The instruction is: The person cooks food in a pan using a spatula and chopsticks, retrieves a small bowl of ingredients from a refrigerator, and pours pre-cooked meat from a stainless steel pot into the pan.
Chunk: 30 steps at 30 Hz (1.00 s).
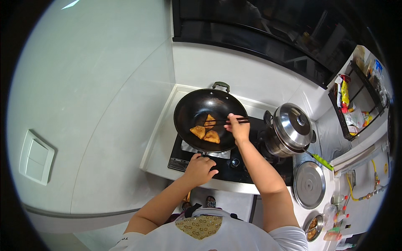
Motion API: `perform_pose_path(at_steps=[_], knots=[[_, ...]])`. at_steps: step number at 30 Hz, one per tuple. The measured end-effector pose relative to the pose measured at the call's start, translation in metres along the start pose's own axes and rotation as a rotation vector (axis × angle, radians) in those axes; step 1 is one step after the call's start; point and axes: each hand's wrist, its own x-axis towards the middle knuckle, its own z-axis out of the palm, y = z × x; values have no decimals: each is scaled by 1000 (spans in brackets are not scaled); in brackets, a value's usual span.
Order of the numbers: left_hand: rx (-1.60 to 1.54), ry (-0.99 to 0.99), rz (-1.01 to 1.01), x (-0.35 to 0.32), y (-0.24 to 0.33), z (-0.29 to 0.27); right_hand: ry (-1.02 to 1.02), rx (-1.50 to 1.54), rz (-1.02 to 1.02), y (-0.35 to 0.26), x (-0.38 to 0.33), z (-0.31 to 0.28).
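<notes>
My right hand is closed around a pair of dark chopsticks, which reach out over the wok. Three browned, folded, triangular pieces of fried food lie in the black wok; the chopstick tips are at the upper piece. The other two, a left piece and a right piece, sit just below it. At the wok's near rim, by the front of the black gas stove, my left hand has its fingers curled. What they grip is hidden under them.
Right of the wok stands a steel pot with a shiny lid. A green-handled utensil sticks out beside it. Further right are a round metal lid, a bowl of food and bottles. A black rack holds packets.
</notes>
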Motion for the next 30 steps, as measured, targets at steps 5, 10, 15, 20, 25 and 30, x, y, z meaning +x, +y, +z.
perform_pose_path(at_steps=[5,10,15,20,25,30], knots=[[29,-27,2,1,3,-2,47,6,145,24,-14,18],[29,-7,11,0,1,1,209,79,175,28,-9,16],[16,-4,2,-2,-1,1,195,126,41,16,-20,-2],[11,3,8,-2,1,-1,228,7,187,-3,-17,-46],[30,-4,17,-1,2,0,237,7,327,7,-6,-55],[-6,3,21,-1,0,2,205,-13,288,5,-5,-55]])
